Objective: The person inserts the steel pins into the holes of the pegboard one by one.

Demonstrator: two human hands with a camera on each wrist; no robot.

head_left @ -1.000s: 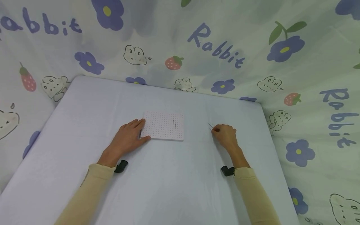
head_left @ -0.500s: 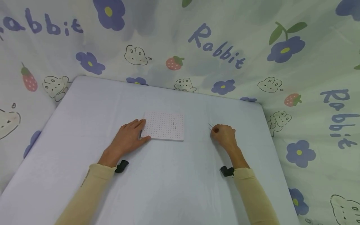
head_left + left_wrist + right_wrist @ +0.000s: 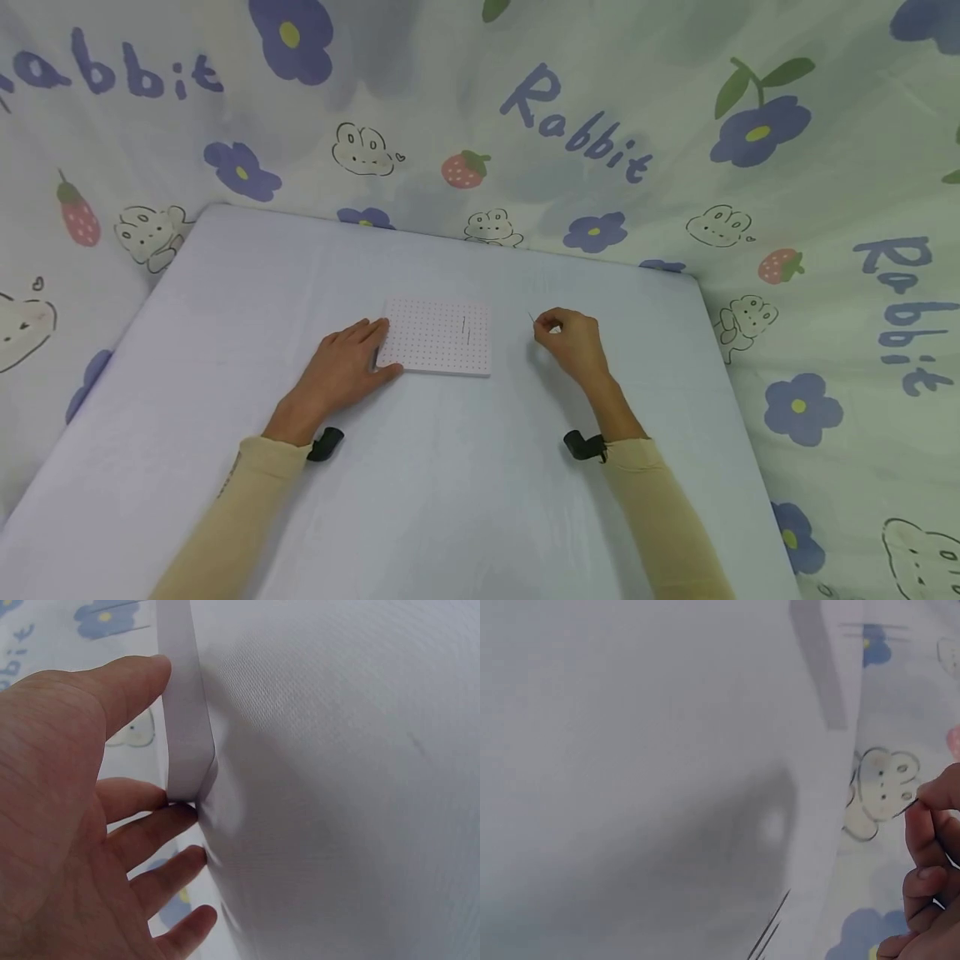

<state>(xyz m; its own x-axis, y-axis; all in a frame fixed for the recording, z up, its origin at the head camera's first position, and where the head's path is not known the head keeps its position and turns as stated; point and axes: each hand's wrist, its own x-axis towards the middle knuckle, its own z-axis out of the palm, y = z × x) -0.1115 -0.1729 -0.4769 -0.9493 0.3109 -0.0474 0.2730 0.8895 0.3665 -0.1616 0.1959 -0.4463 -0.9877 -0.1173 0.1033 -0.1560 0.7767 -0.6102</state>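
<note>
A white board [image 3: 435, 337] dotted with rows of small holes lies on the table. Two thin dark needles [image 3: 468, 334] stand up from its right part. My left hand [image 3: 345, 367] rests against the board's left side, thumb at the front edge and fingers extended along the side. In the left wrist view, the thumb and fingertips touch the board's edge [image 3: 187, 742]. To the right of the board, my right hand [image 3: 573, 342] pinches a thin needle [image 3: 532, 317] between thumb and forefinger, above the table. Loose needles [image 3: 769, 926] lie on the table in the right wrist view.
The table [image 3: 450, 500] has a white cover. A curtain [image 3: 420, 108] printed with rabbits, flowers and strawberries hangs along its far side and both flanks. Black wrist cameras [image 3: 583, 445] sit at the cuffs of the beige sleeves [image 3: 660, 508].
My right hand has risen from the loose needles and moved left toward the board with one needle pinched. The left hand and the board have kept their place.
</note>
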